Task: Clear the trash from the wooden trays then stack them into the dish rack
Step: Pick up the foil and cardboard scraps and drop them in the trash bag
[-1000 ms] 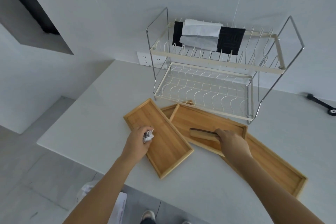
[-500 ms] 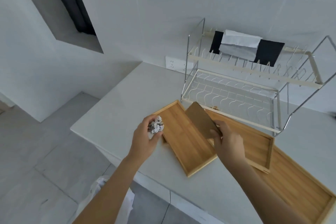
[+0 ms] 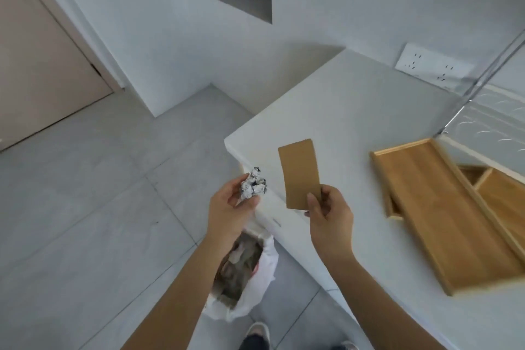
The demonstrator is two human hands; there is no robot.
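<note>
My left hand (image 3: 230, 207) holds a crumpled grey-white paper ball (image 3: 253, 187) just past the counter's left edge, above the floor. A flat brown cardboard piece (image 3: 300, 173) stands upright in my right hand (image 3: 329, 213), pinched by its lower end over the counter's corner. One wooden tray (image 3: 443, 207) lies on the white counter at the right, partly over a second wooden tray (image 3: 502, 196). Only the left edge of the wire dish rack (image 3: 483, 111) shows at the far right.
A white trash bag (image 3: 250, 273) with paper scraps stands open on the grey tiled floor, below my left forearm and against the counter (image 3: 341, 111) side. A wall socket (image 3: 434, 65) sits behind the counter. A beige door (image 3: 34, 60) is at the far left.
My view has swung left and down. Both hands have moved left off the trays, the left carrying the paper ball past the counter edge, the right lifting the cardboard piece upright.
</note>
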